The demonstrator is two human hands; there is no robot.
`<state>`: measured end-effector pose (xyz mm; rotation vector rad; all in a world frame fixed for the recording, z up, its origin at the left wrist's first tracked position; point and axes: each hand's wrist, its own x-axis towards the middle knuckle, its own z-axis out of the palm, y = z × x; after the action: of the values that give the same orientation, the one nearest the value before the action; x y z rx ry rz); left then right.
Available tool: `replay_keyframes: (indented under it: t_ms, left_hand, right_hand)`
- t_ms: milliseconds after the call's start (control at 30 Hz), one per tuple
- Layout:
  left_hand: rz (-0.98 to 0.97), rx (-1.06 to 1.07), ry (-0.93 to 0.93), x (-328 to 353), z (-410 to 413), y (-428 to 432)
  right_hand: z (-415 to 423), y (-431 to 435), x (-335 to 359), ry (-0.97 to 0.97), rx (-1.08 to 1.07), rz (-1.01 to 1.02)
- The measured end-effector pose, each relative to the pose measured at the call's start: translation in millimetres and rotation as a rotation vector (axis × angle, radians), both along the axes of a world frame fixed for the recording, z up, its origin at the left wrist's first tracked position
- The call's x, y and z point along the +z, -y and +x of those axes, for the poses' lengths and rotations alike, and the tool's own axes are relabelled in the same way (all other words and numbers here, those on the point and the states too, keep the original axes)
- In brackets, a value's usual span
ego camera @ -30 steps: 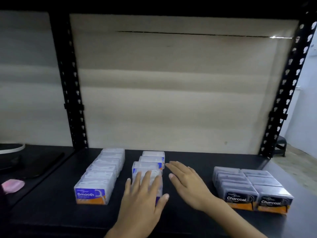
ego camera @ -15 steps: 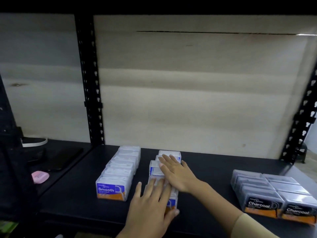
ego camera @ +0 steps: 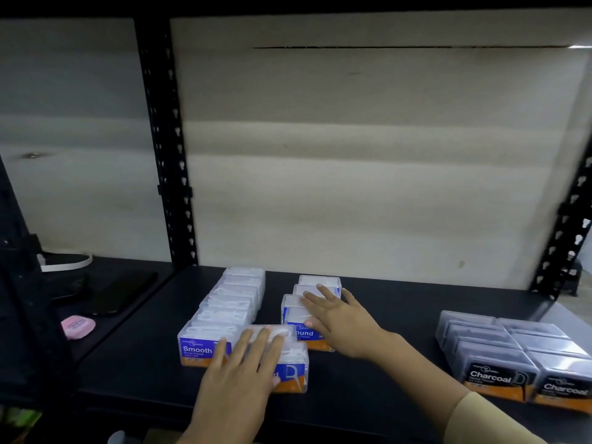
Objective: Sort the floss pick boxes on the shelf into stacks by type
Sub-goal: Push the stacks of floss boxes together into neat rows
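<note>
On the black shelf (ego camera: 384, 318) a row of clear "Smooth" floss pick boxes (ego camera: 230, 302) runs front to back on the left. Just right of it stands a shorter row of "Round" boxes (ego camera: 318, 281). My right hand (ego camera: 344, 322) lies flat on top of that row, fingers spread. My left hand (ego camera: 243, 373) covers one loose blue-and-orange box (ego camera: 293, 368) in front of both rows, fingers over its top, thumb at its front. This box sits askew, touching the front Smooth box. Dark "Charcoal" boxes (ego camera: 512, 357) stand in two rows at the right.
A black perforated post (ego camera: 169, 155) divides the shelf from a left bay holding a pink object (ego camera: 78, 326), a black flat device (ego camera: 121, 293) and a white-rimmed item (ego camera: 65, 262). Another post (ego camera: 573, 235) stands at the right. A pale board backs the shelf.
My left hand has drawn the front box out of the Round row toward the front left. My right hand has slid from beside the row onto its top.
</note>
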<state>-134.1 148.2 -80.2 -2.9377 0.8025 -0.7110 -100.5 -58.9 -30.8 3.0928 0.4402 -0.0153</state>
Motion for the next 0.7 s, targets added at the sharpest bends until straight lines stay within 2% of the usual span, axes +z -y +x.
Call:
replay_keyframes:
  t_ms: [233, 600, 633, 700]
  left_hand:
    - [0.015, -0.015, -0.06, -2, 5, -7]
    - [-0.039, -0.097, -0.168, 9, 0, 15]
    - [-0.07, -0.108, -0.209, 16, -4, 18]
    - [-0.272, -0.237, -0.295, 18, -3, 28]
  right_hand:
    - [-23, 20, 8, -0.05, -0.063, -0.012]
    - [-65, 70, 0, -0.102, -0.101, 0.189]
    - [-66, 70, -2, -0.099, -0.106, 0.205]
    - [-67, 69, -7, -0.097, -0.124, 0.249]
